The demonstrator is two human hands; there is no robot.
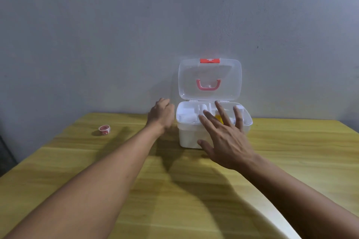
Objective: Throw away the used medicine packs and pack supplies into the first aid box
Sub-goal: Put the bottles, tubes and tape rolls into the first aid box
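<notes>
Grip, left hand [162, 113]: the fingers are curled in loosely, and the hand is seen from the back; whether the grip has hold of anything I cannot tell. It is just beside the left wall of the box, near its back corner.
Grip, right hand [226, 137]: the fingers are spread wide and straight, palm down, and it has hold of nothing. It is raised in front of the box, and its fingers cover part of the open top in the view.
First aid box [189, 137]: white, it stands on the desk close to the wall, a little to the right of the middle.
Lid [209, 79]: clear plastic, it stands upright behind the box, with a pink handle [208, 85] and a red latch [210, 60] on the top edge.
Inside of the box: a white tray with compartments, white rolls [189, 117] on the left side and something yellow [218, 117] behind the right fingers; more I cannot make out.
Tape roll [104, 129]: small, white with red marks, it lies on the desk well apart from the box, on the left.
Desk [136, 190]: yellow wood grain, with shadows of both arms on it.
Wall [97, 35]: plain grey, with some small dark marks.
</notes>
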